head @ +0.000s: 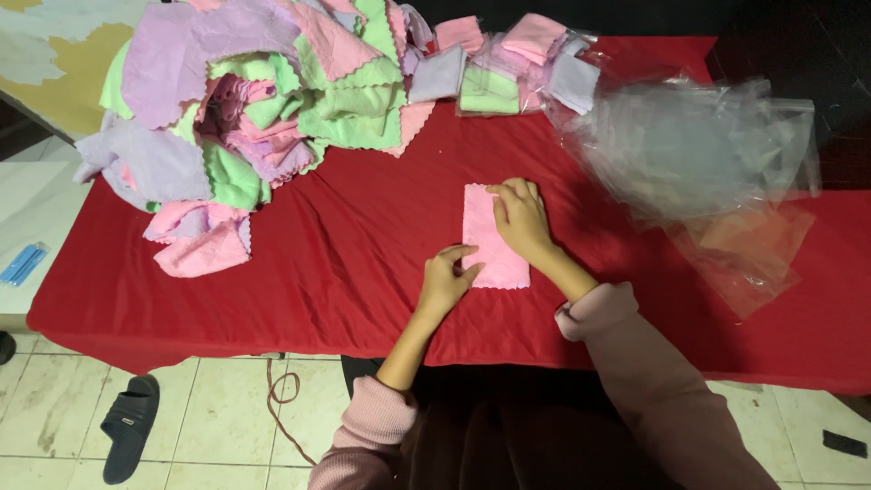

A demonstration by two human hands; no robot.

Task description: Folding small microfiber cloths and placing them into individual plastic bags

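The right hand point(522, 220) hides part of the pink cloth point(490, 243); the cloth heap point(254, 100) runs off the top edge.

Under your hands lies a small pink folded cloth point(494, 238), soft, matt, with pinked edges. The red tablecloth point(345, 272) looks matt woven fabric. The clear plastic bags point(699, 150) are glossy and crinkled. The pastel cloth heap point(245, 109) looks fleecy.
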